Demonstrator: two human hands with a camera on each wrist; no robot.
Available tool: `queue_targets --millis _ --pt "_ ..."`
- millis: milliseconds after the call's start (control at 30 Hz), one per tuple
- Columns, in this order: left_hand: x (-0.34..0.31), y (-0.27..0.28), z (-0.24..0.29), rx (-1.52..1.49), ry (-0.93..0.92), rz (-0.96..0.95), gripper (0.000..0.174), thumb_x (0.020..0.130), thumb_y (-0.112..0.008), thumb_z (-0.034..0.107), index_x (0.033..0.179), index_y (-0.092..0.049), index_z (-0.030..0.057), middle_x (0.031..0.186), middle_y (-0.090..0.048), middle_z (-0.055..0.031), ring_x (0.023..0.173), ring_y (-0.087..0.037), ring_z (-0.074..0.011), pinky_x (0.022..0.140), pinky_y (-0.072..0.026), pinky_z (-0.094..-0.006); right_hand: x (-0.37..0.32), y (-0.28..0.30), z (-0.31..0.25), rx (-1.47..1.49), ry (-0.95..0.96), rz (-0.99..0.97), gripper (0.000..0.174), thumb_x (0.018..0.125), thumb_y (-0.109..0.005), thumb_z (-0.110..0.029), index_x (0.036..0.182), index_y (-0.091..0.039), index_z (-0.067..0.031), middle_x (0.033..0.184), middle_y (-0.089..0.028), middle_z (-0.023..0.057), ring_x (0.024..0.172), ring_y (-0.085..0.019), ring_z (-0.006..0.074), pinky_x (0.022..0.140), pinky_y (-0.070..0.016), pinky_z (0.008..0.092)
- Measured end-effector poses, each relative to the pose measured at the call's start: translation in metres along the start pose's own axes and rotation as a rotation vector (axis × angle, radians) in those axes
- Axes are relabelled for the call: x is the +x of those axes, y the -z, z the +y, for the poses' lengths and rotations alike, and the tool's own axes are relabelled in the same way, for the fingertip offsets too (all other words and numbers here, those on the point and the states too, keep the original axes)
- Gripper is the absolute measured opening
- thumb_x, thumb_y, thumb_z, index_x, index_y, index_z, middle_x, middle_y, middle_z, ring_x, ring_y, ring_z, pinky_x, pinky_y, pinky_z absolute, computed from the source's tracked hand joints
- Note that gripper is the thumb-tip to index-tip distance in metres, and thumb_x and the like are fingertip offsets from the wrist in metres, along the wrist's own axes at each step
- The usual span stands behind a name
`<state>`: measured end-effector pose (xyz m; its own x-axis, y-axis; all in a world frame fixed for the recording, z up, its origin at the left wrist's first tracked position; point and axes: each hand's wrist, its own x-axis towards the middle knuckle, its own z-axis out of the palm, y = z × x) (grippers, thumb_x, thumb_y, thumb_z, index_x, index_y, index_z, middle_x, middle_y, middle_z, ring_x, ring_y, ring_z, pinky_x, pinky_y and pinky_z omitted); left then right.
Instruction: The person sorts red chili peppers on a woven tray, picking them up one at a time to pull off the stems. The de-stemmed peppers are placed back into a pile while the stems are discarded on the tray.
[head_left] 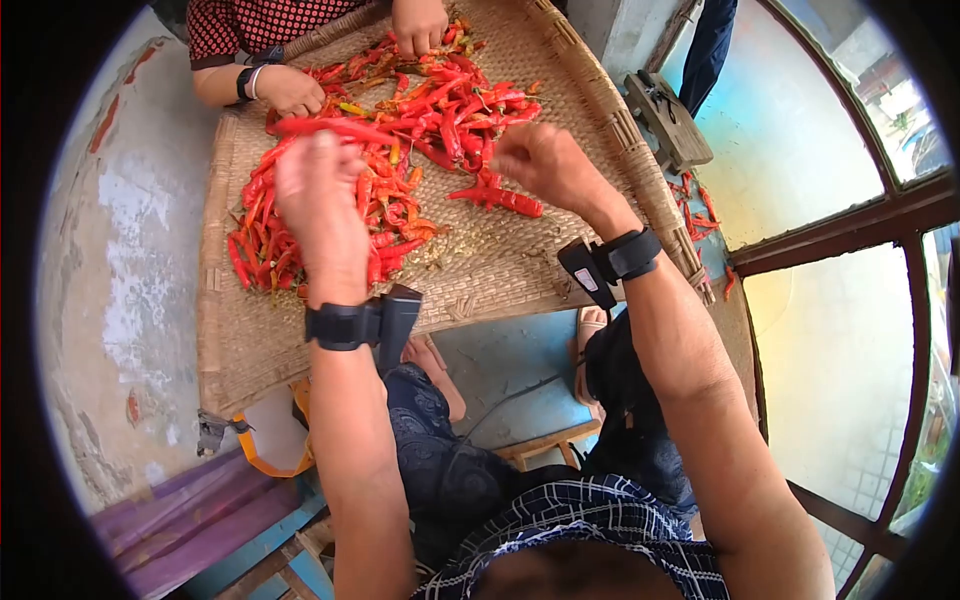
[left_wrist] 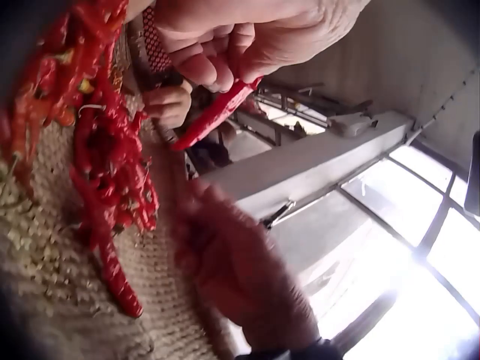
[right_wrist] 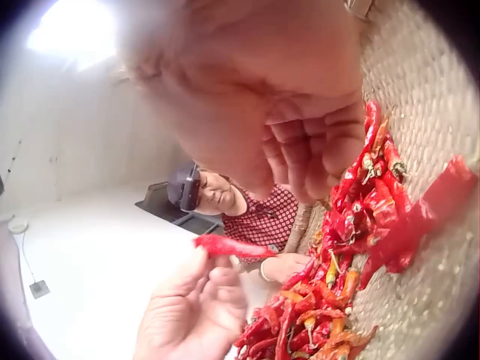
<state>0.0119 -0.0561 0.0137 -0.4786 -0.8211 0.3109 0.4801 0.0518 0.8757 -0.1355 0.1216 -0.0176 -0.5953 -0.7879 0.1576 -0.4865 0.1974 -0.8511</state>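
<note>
Flaking, patchy plaster covers the wall (head_left: 140,220) on one side of the room; frosted windows (head_left: 825,120) in dark frames stand on the other. Between them lies the tray (head_left: 245,345), coarsely woven, with a bound rim and pale seeds (head_left: 480,232) scattered over it. Wrinkled, glossy peppers (head_left: 465,110), mostly red with some orange, lie heaped on it. The left hand (head_left: 322,205) pinches a long red pepper (head_left: 345,128) above them, one end partly hidden by fingers. The right hand (head_left: 560,170) hovers over the tray, fingers loosely curled and empty (motion blurs it in the left wrist view). Opposite, another person's hands (head_left: 292,92) work among the peppers, some fingertips hard to make out.
</note>
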Motion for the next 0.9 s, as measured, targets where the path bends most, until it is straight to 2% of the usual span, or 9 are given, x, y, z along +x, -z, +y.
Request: queue_targets --millis 67,167,333,433,500,633,733,833,900 --pt "0.011 0.018 0.011 -0.13 0.044 0.163 0.014 0.09 -0.062 0.017 0.092 -0.057 0.0039 0.084 -0.06 -0.0034 0.071 -0.059 -0.0113 0.067 -0.0504 -0.0235 -0.004 -0.009 0.003 -0.7 -0.118 -0.182 0.029 0.079 -0.069 -0.026 0.096 -0.063 -0.0034 0.085 -0.066 0.0178 0.084 -0.065 0.0314 0.071 -0.0524 0.0406" --pt "0.013 0.035 0.006 -0.179 0.196 0.185 0.014 0.088 -0.064 0.016 0.088 -0.057 0.0043 0.084 -0.06 -0.0036 0.073 -0.058 -0.0116 0.068 -0.0501 -0.024 -0.009 -0.014 0.016 -0.681 -0.04 -0.21 0.021 0.073 -0.069 -0.024 0.086 -0.064 -0.0086 0.08 -0.064 0.0155 0.078 -0.062 0.0344 0.069 -0.0496 0.0427" --pt "-0.017 -0.01 0.005 0.151 0.1 -0.04 0.073 0.088 -0.063 0.017 0.14 -0.019 -0.0069 0.099 -0.059 -0.0107 0.075 -0.055 -0.0098 0.062 -0.0483 -0.0232 -0.011 -0.009 0.001 -0.506 0.042 -0.111 0.016 0.078 -0.066 -0.019 0.086 -0.062 -0.0052 0.075 -0.063 0.0144 0.074 -0.063 0.0316 0.066 -0.0486 0.0397" --pt "-0.025 -0.021 0.0 0.37 -0.013 -0.056 0.068 0.088 -0.064 0.021 0.139 -0.027 -0.005 0.104 -0.06 -0.0133 0.079 -0.057 -0.0116 0.065 -0.049 -0.0255 -0.012 -0.003 -0.01 -0.221 0.207 -0.011 0.014 0.082 -0.064 -0.015 0.086 -0.06 -0.0025 0.07 -0.061 0.0124 0.068 -0.062 0.0243 0.062 -0.0478 0.0355" --pt "-0.027 -0.023 -0.005 0.558 0.036 -0.375 0.059 0.088 -0.065 0.024 0.134 -0.04 -0.003 0.109 -0.06 -0.0147 0.083 -0.057 -0.0116 0.069 -0.0494 -0.0268 -0.01 -0.001 -0.017 -0.166 0.116 -0.035 0.016 0.087 -0.063 -0.016 0.088 -0.06 -0.0004 0.07 -0.06 0.0079 0.065 -0.06 0.0156 0.061 -0.0476 0.0305" --pt "-0.04 -0.033 -0.006 0.53 0.223 -0.512 0.04 0.087 -0.066 0.029 0.11 -0.058 -0.0029 0.089 -0.065 -0.0067 0.072 -0.056 -0.009 0.066 -0.0469 -0.0251 -0.004 -0.014 -0.011 0.201 0.209 -0.048 0.02 0.086 -0.065 -0.018 0.08 -0.057 -0.0002 0.064 -0.059 0.0111 0.058 -0.058 0.0207 0.055 -0.0456 0.0346" --pt "-0.035 -0.031 -0.009 0.469 0.101 -0.475 0.031 0.088 -0.064 0.028 0.097 -0.061 -0.0018 0.076 -0.063 -0.0021 0.066 -0.054 -0.0073 0.061 -0.0437 -0.0227 -0.005 -0.012 -0.013 0.158 0.205 -0.077 0.02 0.087 -0.065 -0.019 0.081 -0.058 -0.0002 0.062 -0.059 0.0082 0.057 -0.057 0.0146 0.052 -0.045 0.031" --pt "-0.014 -0.014 0.001 0.314 0.07 -0.118 0.025 0.09 -0.062 0.024 0.089 -0.06 -0.0006 0.074 -0.062 -0.0031 0.064 -0.054 -0.0076 0.059 -0.0443 -0.0206 -0.001 -0.012 -0.003 0.127 0.148 -0.13 0.02 0.089 -0.062 -0.02 0.096 -0.061 -0.0021 0.075 -0.063 0.0065 0.07 -0.062 0.0167 0.063 -0.0501 0.0306" --pt "0.001 0.003 0.009 0.13 -0.018 0.086 0.022 0.09 -0.062 0.022 0.089 -0.058 -0.0001 0.078 -0.062 -0.0049 0.066 -0.057 -0.0104 0.062 -0.0476 -0.0227 -0.001 -0.02 0.013 -0.455 0.198 0.005 0.023 0.087 -0.062 -0.024 0.102 -0.062 -0.0065 0.08 -0.065 0.0113 0.076 -0.064 0.028 0.068 -0.0509 0.0377"
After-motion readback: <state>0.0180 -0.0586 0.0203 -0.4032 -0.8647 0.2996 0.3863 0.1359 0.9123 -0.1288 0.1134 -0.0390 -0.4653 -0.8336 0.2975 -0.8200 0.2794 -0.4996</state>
